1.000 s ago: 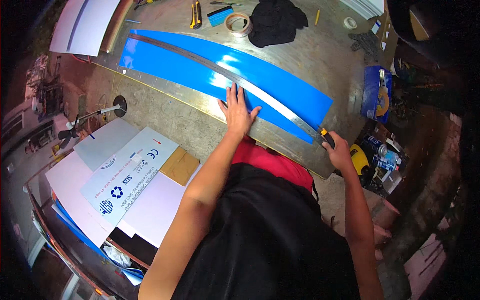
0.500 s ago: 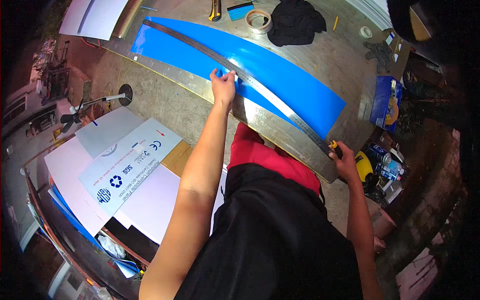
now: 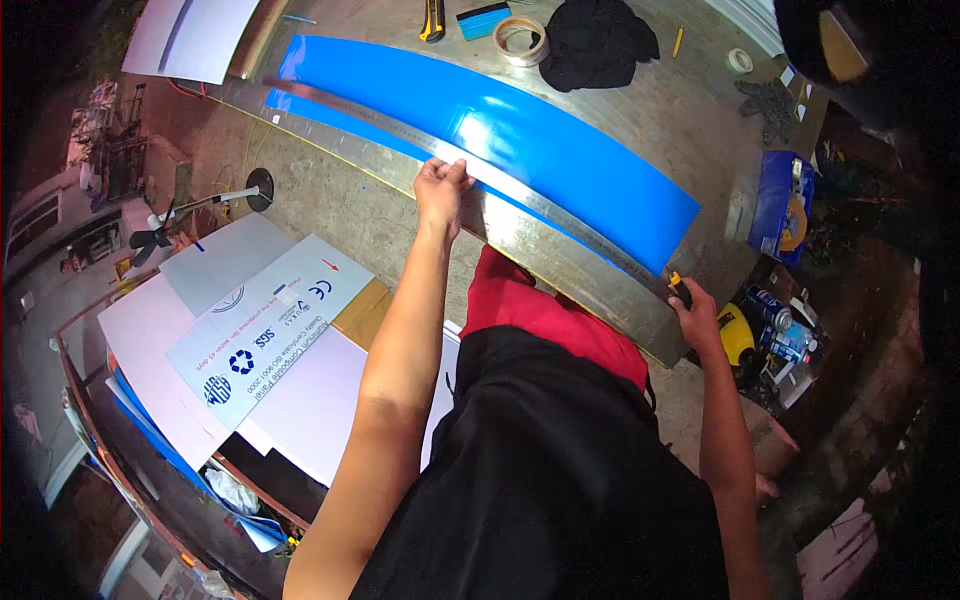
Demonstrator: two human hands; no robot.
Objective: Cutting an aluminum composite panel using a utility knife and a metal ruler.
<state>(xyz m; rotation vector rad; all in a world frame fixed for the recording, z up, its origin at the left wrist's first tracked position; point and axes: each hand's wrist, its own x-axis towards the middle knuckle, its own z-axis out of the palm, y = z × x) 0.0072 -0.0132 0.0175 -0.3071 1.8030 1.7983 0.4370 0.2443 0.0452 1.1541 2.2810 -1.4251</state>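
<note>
Metal worktop (image 3: 640, 110), grey, bearing one long blue sheet (image 3: 590, 165), glossy, laid lengthwise. Upon the sheet, near its closer long edge: one steel ruler (image 3: 585, 232), its left end blurred. Left hand (image 3: 438, 190): fingers drawn together, pinching the ruler's near edge about midway along. Right hand (image 3: 698, 312): closed round one yellow-and-black cutter (image 3: 681, 289), beside the sheet's right end and near the ruler's end. Beyond the sheet, left to right: one utility knife (image 3: 432, 20), yellow and black; one blue squeegee (image 3: 486, 22) with dark edge; one tape roll (image 3: 520, 60); one black cloth (image 3: 598, 45), crumpled; one yellow pencil (image 3: 678, 41); one small white roll (image 3: 739, 62); one grey glove (image 3: 766, 108). Right of the worktop: one blue box (image 3: 770, 205). Lower left: stacked panels (image 3: 260, 340), white and pale grey.
</note>
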